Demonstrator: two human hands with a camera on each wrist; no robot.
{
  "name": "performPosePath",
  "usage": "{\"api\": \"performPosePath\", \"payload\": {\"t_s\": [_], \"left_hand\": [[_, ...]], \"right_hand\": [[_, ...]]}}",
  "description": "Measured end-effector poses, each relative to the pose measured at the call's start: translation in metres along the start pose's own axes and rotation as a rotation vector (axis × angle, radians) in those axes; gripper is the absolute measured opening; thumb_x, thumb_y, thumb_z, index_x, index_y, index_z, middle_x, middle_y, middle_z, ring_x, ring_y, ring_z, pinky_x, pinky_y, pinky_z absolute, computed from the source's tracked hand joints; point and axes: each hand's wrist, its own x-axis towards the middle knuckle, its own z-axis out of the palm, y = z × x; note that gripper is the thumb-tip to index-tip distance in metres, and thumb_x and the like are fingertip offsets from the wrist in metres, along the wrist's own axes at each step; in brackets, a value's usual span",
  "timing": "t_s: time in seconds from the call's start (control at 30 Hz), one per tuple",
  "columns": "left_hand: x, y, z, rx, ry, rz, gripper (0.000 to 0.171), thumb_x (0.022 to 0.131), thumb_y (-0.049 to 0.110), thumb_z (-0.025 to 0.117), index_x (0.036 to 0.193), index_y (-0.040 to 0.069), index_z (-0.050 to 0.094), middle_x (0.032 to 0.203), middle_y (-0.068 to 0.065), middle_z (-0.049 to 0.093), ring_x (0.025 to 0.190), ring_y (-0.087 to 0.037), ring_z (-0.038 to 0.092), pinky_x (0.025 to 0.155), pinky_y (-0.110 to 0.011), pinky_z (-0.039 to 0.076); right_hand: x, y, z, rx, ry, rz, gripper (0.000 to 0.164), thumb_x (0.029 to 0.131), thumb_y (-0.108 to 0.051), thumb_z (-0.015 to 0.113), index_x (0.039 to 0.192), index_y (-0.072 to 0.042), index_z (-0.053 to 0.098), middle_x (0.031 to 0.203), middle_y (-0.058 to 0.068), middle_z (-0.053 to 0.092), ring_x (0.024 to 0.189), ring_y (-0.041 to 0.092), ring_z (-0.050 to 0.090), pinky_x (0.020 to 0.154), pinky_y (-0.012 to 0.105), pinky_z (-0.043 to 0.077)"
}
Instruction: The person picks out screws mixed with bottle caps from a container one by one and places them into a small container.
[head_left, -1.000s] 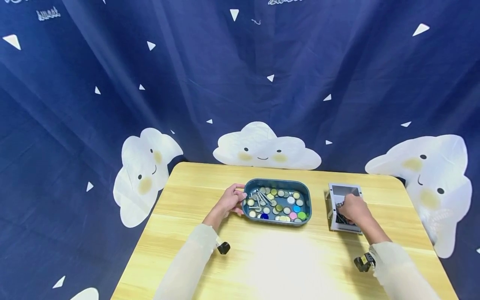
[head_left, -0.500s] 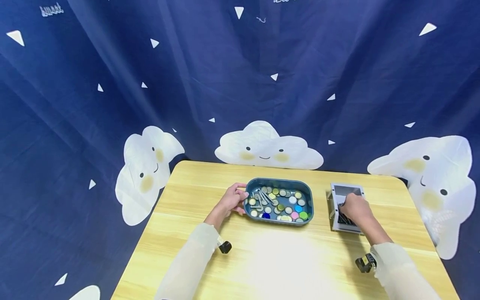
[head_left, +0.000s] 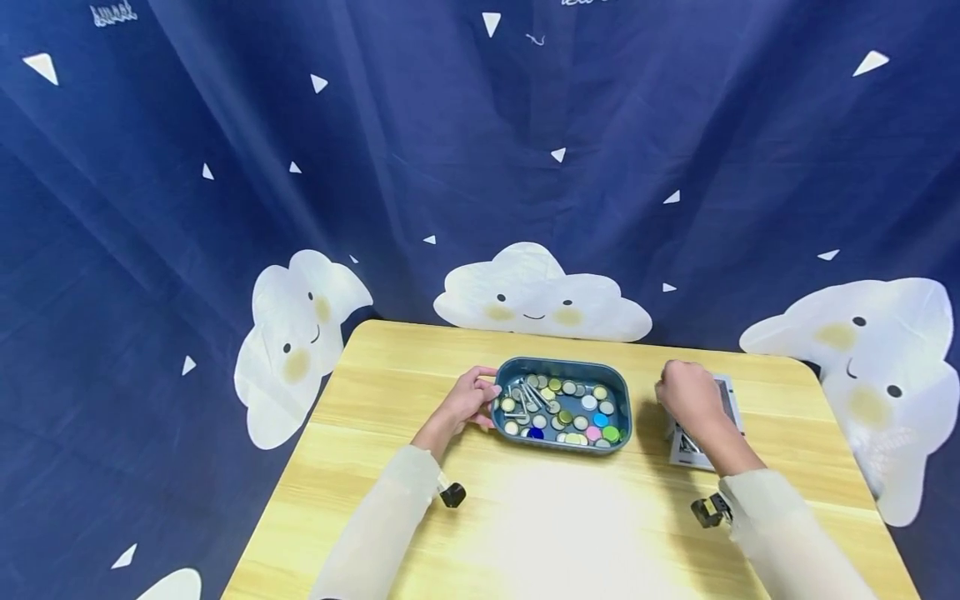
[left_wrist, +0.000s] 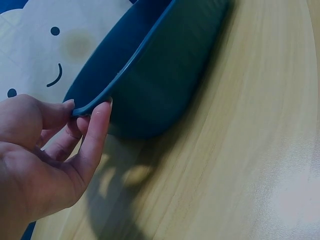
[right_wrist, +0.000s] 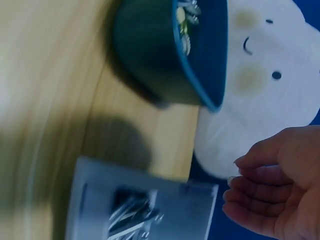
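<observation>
A dark blue-green tray (head_left: 561, 444) holds many small round discs (head_left: 589, 402), mostly silver or gold, some coloured. Several long silver screws (head_left: 533, 393) lie at its left end. My left hand (head_left: 467, 398) pinches the tray's left rim between thumb and fingers, plain in the left wrist view (left_wrist: 50, 150). My right hand (head_left: 688, 393) hovers over the left side of a grey box (head_left: 699, 459), partly hiding it. Dark and silver screw-like pieces (right_wrist: 131, 217) lie in that box. In the right wrist view, the fingers are loosely curled, with nothing visible between them.
Both the tray and the box stand on a light wooden table (head_left: 420, 350). Behind the table's far edge hangs a dark blue curtain (head_left: 480, 183) with white clouds and triangles.
My right hand has come up out of the grey box and moved left towards the tray. The left hand has kept its grip on the tray's rim.
</observation>
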Motion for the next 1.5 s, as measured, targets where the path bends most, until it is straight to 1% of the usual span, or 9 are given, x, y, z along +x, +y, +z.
{"api": "performPosePath", "payload": {"t_s": [0.1, 0.17, 0.23, 0.33, 0.57, 0.77, 1.27, 1.37, 1.5], "left_hand": [[0.0, 0.0, 0.001, -0.008, -0.001, -0.003, 0.042, 0.102, 0.01, 0.062, 0.143, 0.015, 0.053, 0.119, -0.018, 0.064, 0.075, -0.017, 0.062, 0.055, -0.04, 0.069], [0.001, 0.001, 0.001, -0.015, -0.005, -0.004, 0.043, 0.102, 0.01, 0.062, 0.144, 0.014, 0.053, 0.12, -0.018, 0.064, 0.075, -0.018, 0.062, 0.052, -0.037, 0.068], [0.002, 0.001, 0.001, -0.019, -0.011, 0.001, 0.043, 0.102, 0.01, 0.062, 0.144, 0.014, 0.052, 0.12, -0.018, 0.064, 0.075, -0.019, 0.063, 0.051, -0.035, 0.067], [0.002, 0.001, 0.001, -0.015, -0.016, 0.009, 0.042, 0.103, 0.01, 0.062, 0.144, 0.013, 0.052, 0.118, -0.017, 0.065, 0.074, -0.019, 0.063, 0.051, -0.035, 0.067], [-0.001, 0.002, 0.0, -0.001, -0.007, -0.008, 0.041, 0.103, 0.01, 0.061, 0.142, 0.014, 0.053, 0.118, -0.017, 0.063, 0.074, -0.019, 0.062, 0.052, -0.036, 0.068], [-0.004, 0.004, -0.002, -0.025, -0.023, -0.01, 0.042, 0.103, 0.01, 0.061, 0.144, 0.013, 0.051, 0.123, -0.021, 0.063, 0.074, -0.019, 0.062, 0.05, -0.034, 0.067], [0.0, -0.003, -0.004, -0.046, -0.043, 0.023, 0.042, 0.103, 0.011, 0.062, 0.144, 0.013, 0.051, 0.119, -0.02, 0.065, 0.071, -0.019, 0.063, 0.048, -0.032, 0.065], [0.0, -0.004, -0.004, -0.046, -0.044, 0.026, 0.043, 0.103, 0.012, 0.062, 0.144, 0.012, 0.051, 0.121, -0.021, 0.065, 0.073, -0.02, 0.063, 0.048, -0.034, 0.066], [-0.001, -0.001, -0.003, -0.042, -0.043, 0.021, 0.044, 0.103, 0.012, 0.062, 0.145, 0.012, 0.05, 0.123, -0.023, 0.064, 0.074, -0.019, 0.062, 0.052, -0.038, 0.068]], "right_hand": [[0.008, -0.014, 0.003, 0.024, 0.025, -0.036, 0.028, 0.082, 0.0, 0.055, 0.056, -0.011, 0.052, 0.056, 0.003, 0.048, 0.058, 0.024, 0.043, 0.046, 0.034, 0.036], [0.012, -0.025, 0.006, 0.051, 0.028, -0.055, 0.021, 0.086, -0.002, 0.059, 0.067, -0.005, 0.066, 0.064, 0.009, 0.063, 0.062, 0.029, 0.056, 0.051, 0.042, 0.05], [0.017, -0.035, 0.01, 0.077, 0.021, -0.075, 0.014, 0.089, -0.005, 0.065, 0.081, -0.001, 0.075, 0.078, 0.015, 0.074, 0.074, 0.035, 0.068, 0.065, 0.051, 0.061], [0.024, -0.051, 0.018, 0.115, -0.012, -0.102, 0.013, 0.091, -0.008, 0.069, 0.095, 0.001, 0.078, 0.093, 0.018, 0.079, 0.089, 0.039, 0.073, 0.082, 0.057, 0.065], [0.041, -0.081, 0.048, 0.213, -0.105, -0.178, 0.013, 0.092, -0.01, 0.072, 0.098, -0.001, 0.079, 0.093, 0.013, 0.08, 0.084, 0.026, 0.074, 0.079, 0.046, 0.067], [0.051, -0.103, 0.071, 0.223, -0.212, -0.173, 0.014, 0.093, -0.009, 0.072, 0.102, -0.001, 0.078, 0.096, 0.012, 0.079, 0.085, 0.023, 0.072, 0.075, 0.04, 0.066], [0.063, -0.135, 0.113, 0.166, -0.292, -0.227, 0.012, 0.091, -0.002, 0.069, 0.096, -0.004, 0.08, 0.098, 0.01, 0.079, 0.095, 0.029, 0.074, 0.086, 0.045, 0.068], [0.063, -0.139, 0.118, 0.178, -0.329, -0.203, 0.019, 0.091, 0.003, 0.063, 0.082, -0.005, 0.077, 0.08, 0.005, 0.073, 0.074, 0.02, 0.065, 0.066, 0.034, 0.061], [0.065, -0.142, 0.123, 0.185, -0.366, -0.191, 0.036, 0.09, 0.009, 0.055, 0.061, -0.012, 0.058, 0.056, -0.003, 0.042, 0.056, 0.016, 0.034, 0.053, 0.027, 0.031]]}}
